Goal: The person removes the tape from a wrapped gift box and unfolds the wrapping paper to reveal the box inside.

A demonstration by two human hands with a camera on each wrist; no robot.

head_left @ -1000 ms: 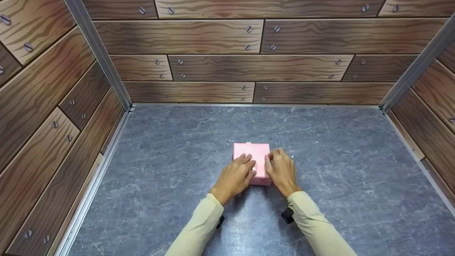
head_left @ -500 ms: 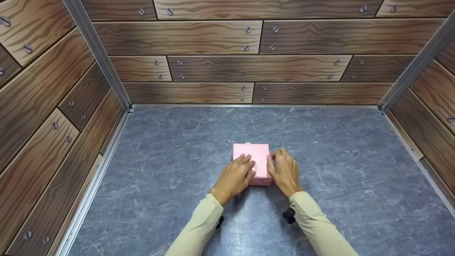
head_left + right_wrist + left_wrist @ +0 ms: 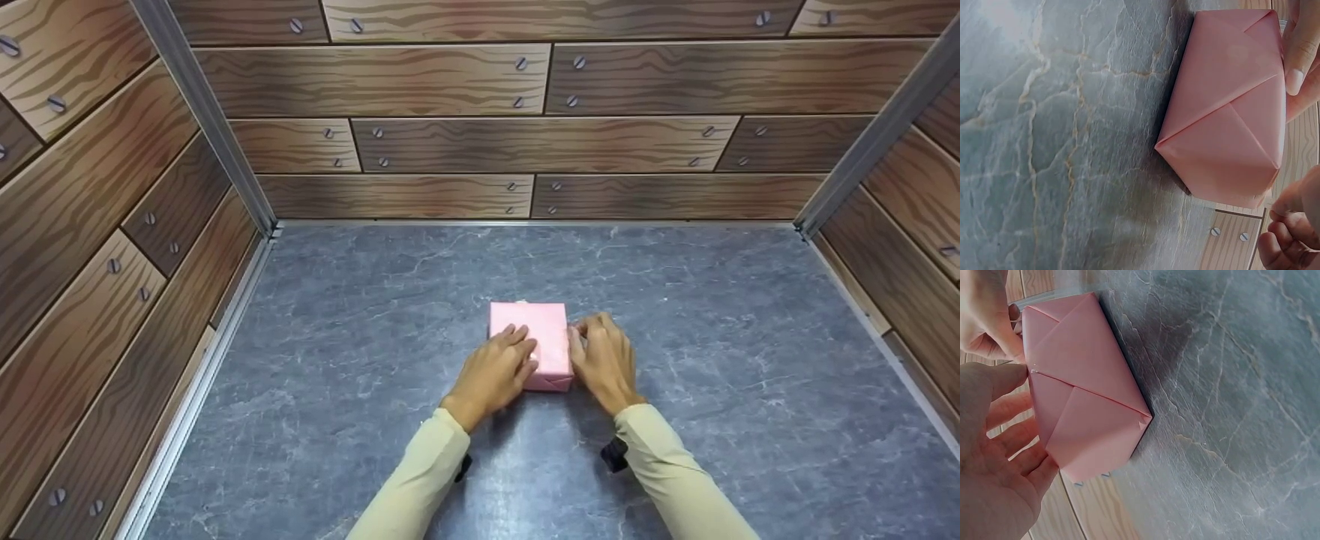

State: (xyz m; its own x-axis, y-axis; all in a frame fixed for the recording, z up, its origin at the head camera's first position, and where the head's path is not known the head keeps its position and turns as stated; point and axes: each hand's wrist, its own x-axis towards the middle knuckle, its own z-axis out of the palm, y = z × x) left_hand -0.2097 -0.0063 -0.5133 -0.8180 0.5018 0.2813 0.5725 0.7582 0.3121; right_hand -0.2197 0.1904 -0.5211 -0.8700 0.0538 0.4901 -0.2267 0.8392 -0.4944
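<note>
A small box wrapped in pink paper sits on the grey marbled table. Folded flaps show on the side of it facing the wrist cameras, in both wrist views. My left hand rests on the left part of its top, fingers extended across the paper. In the left wrist view the thumb touches the near top edge, by a tiny pale speck. My right hand is at the box's right edge, fingers curled and thumb tip close to the forefinger. No object shows between those fingertips in the right wrist view.
Wood-plank-patterned panels enclose the table at the back and both sides. Metal rails run along the panels' foot. A dark wrist device sits at the right sleeve.
My right hand has shifted slightly right, from over the box's right edge to just beside it. The left hand and the box have stayed nearly still.
</note>
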